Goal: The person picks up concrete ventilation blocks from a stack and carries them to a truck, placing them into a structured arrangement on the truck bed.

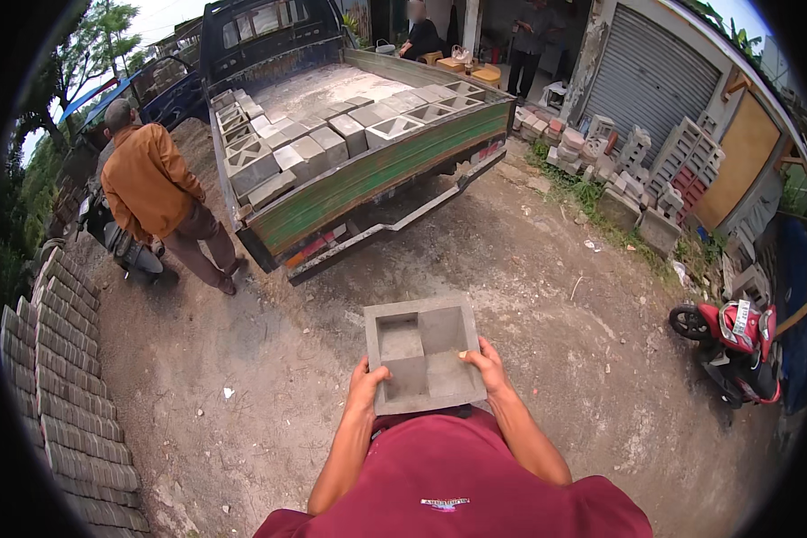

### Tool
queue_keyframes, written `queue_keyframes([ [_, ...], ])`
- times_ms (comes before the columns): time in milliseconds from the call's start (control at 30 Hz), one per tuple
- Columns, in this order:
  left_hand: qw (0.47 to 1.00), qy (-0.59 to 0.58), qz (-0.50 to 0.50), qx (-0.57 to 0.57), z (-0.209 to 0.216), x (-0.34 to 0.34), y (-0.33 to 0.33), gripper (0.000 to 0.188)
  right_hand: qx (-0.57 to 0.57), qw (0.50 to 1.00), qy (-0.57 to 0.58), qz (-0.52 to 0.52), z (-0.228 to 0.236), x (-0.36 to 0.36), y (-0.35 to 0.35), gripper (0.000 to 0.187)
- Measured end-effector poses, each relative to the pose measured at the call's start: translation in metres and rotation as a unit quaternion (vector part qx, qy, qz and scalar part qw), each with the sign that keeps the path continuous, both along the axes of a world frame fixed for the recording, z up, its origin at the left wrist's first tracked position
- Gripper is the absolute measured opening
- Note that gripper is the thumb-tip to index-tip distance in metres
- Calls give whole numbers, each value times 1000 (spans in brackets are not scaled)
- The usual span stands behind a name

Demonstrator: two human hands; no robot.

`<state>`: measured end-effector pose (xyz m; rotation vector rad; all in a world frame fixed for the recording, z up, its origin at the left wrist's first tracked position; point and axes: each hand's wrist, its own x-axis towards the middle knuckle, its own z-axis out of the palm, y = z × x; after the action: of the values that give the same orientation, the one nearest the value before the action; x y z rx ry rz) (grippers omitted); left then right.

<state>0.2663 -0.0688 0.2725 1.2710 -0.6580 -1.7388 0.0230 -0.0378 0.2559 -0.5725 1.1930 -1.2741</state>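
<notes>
Both hands grip square hollow concrete block (424, 352).

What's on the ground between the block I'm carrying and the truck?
Only bare dirt ground lies between the hollow concrete block and the truck in the head view.

I am looking down through a single wide fisheye camera worn on the head, so my own red shirt (448, 489) and both forearms are coming in from the lower edge, very near the lens. The view is facing forward and down over a dirt yard (547, 305) toward the open back of a pickup truck (359, 179) a little way ahead, with straight edges bending at the dark round rim. Farther off it is taking in a roller shutter (646, 76) at upper right and a red scooter (735, 341) at right.
</notes>
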Motion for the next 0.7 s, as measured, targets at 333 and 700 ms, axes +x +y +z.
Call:
queue_keyframes([
  [333,999,-6,15,-44,-36,-68,-252,54,-9,999,17,26,-31,-72,-264,64],
  [700,997,-16,24,-68,-13,-105,-506,57,-19,999,-37,25,-1,-101,-518,60],
])
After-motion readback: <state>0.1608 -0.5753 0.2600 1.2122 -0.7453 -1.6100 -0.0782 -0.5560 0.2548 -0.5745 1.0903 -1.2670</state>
